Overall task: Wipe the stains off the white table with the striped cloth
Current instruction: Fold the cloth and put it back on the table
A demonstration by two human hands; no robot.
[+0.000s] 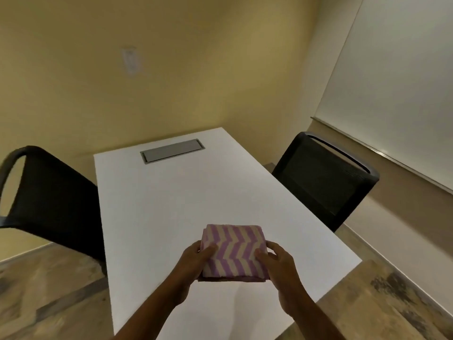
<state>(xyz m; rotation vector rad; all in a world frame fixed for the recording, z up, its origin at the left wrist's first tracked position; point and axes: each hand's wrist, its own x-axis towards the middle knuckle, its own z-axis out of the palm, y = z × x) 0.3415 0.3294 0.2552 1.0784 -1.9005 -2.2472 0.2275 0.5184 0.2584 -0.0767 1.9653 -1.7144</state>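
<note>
A folded cloth (234,252) with purple and cream zigzag stripes is held just above the near half of the white table (171,204). My left hand (193,261) grips its left edge, thumb on top. My right hand (278,261) grips its right edge the same way. Both forearms reach in from the bottom of the view. I cannot make out any stains on the tabletop; the image is slightly blurred.
A grey cable hatch (172,151) is set into the table's far end. One black chair (49,200) stands at the left side, another black chair (326,177) at the right. A whiteboard (397,89) hangs on the right wall. The floor is wood-patterned.
</note>
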